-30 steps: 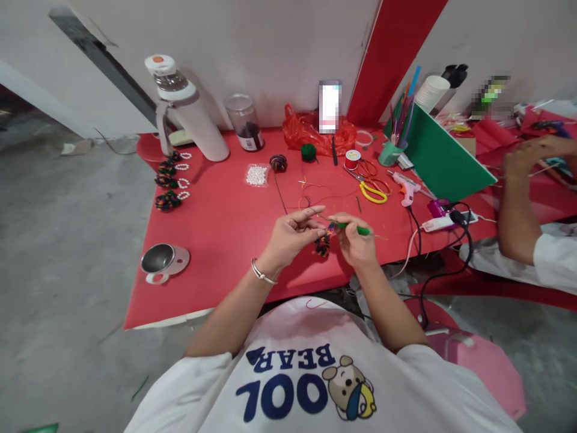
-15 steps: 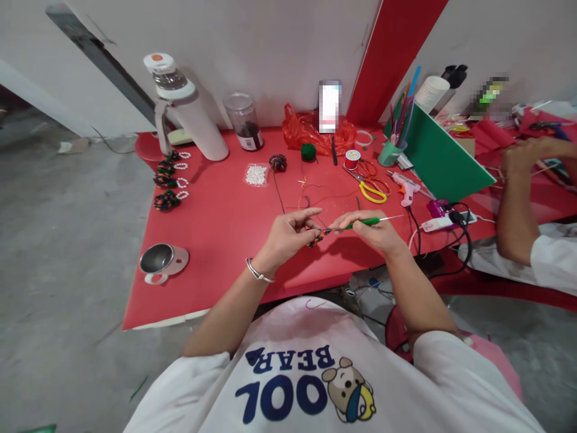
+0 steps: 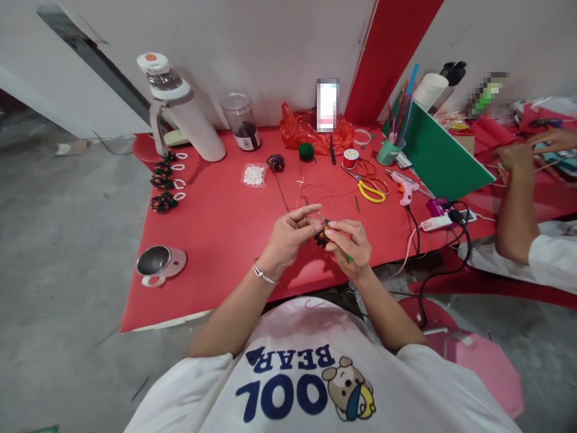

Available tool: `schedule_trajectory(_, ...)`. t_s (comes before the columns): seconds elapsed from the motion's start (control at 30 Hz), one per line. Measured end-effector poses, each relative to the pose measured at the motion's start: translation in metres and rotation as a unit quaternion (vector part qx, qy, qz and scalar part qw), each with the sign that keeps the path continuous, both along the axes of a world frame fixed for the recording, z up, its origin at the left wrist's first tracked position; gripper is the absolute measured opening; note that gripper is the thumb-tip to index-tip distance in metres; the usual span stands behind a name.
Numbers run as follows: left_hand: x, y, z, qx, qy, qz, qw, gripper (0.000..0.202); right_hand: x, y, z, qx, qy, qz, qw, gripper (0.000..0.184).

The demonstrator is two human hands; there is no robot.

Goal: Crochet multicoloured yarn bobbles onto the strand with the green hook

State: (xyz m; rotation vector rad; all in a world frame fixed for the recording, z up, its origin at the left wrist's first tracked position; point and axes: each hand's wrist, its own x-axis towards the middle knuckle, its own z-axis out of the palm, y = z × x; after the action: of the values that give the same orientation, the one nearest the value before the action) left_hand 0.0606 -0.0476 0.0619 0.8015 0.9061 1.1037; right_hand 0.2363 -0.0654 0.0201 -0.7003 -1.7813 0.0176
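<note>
My left hand (image 3: pixel 293 236) pinches a small dark multicoloured crochet piece (image 3: pixel 321 239), its index finger stretched out along the yarn. Against the same piece, my right hand (image 3: pixel 354 243) is closed around a green-handled crochet hook (image 3: pixel 350 258); most of the handle is hidden by the palm, and the hook's tip shows near the left fingertips. A strand runs from my left hand up to a dark multicoloured yarn ball (image 3: pixel 276 163). Beyond it sit a green yarn ball (image 3: pixel 306 152) and a bag of white beads (image 3: pixel 254 175).
Yellow-handled scissors (image 3: pixel 371 191), a red thread spool (image 3: pixel 350 159) and a pink glue gun (image 3: pixel 408 189) lie to the right. Finished-looking crochet bands with beads (image 3: pixel 163 201), a mug (image 3: pixel 161 264) and a tall flask (image 3: pixel 193 123) stand left. A co-worker's arm (image 3: pixel 518 204) is beyond the green board (image 3: pixel 442 156).
My right hand has moved left and turned inward, swinging the hook from lying sideways to pointing up at the crochet piece. The piece is now held higher between both hands.
</note>
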Motion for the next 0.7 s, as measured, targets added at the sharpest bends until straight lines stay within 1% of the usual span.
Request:
schedule_trajectory(0.03, -0.001, 0.0, 0.0, -0.003, -0.006, -0.014, 1.0, 0.056, -0.001, 0.001, -0.002, 0.003, 0.018, 0.004, 1.0, 0.031)
schedule_trajectory(0.07, -0.003, 0.0, 0.001, -0.003, -0.009, -0.026, 1.0, 0.055, 0.0, 0.002, -0.001, -0.005, 0.026, 0.021, 0.999, 0.03)
schedule_trajectory(0.17, -0.013, 0.002, 0.006, 0.01, 0.015, -0.04, 0.999, 0.054, 0.011, 0.01, 0.011, -0.076, 0.003, 0.112, 0.991, 0.025)
schedule_trajectory(0.23, -0.02, 0.003, 0.009, 0.019, 0.047, -0.04, 0.998, 0.053, 0.021, 0.015, 0.024, -0.138, -0.031, 0.162, 0.977, 0.023)
schedule_trajectory(0.3, -0.025, 0.004, 0.011, 0.026, 0.077, -0.046, 0.996, 0.051, 0.031, 0.017, 0.037, -0.189, -0.043, 0.197, 0.961, 0.021)
schedule_trajectory(0.37, -0.028, 0.005, 0.013, 0.031, 0.094, -0.065, 0.993, 0.05, 0.037, 0.019, 0.047, -0.236, -0.029, 0.22, 0.946, 0.019)
schedule_trajectory(0.43, -0.027, 0.006, 0.015, 0.038, 0.097, -0.085, 0.991, 0.049, 0.041, 0.021, 0.05, -0.294, 0.005, 0.236, 0.926, 0.019)
schedule_trajectory(0.53, -0.023, 0.006, 0.017, 0.048, 0.077, -0.098, 0.991, 0.048, 0.036, 0.022, 0.041, -0.373, 0.094, 0.27, 0.883, 0.025)
schedule_trajectory(0.6, -0.018, 0.005, 0.016, 0.053, 0.064, -0.094, 0.992, 0.049, 0.027, 0.02, 0.029, -0.381, 0.164, 0.28, 0.866, 0.031)
schedule_trajectory(0.63, -0.016, 0.004, 0.014, 0.056, 0.059, -0.09, 0.993, 0.05, 0.021, 0.018, 0.023, -0.368, 0.192, 0.27, 0.869, 0.032)
schedule_trajectory(0.7, -0.011, 0.002, 0.01, 0.06, 0.054, -0.077, 0.994, 0.052, 0.008, 0.012, 0.012, -0.336, 0.186, 0.217, 0.897, 0.029)
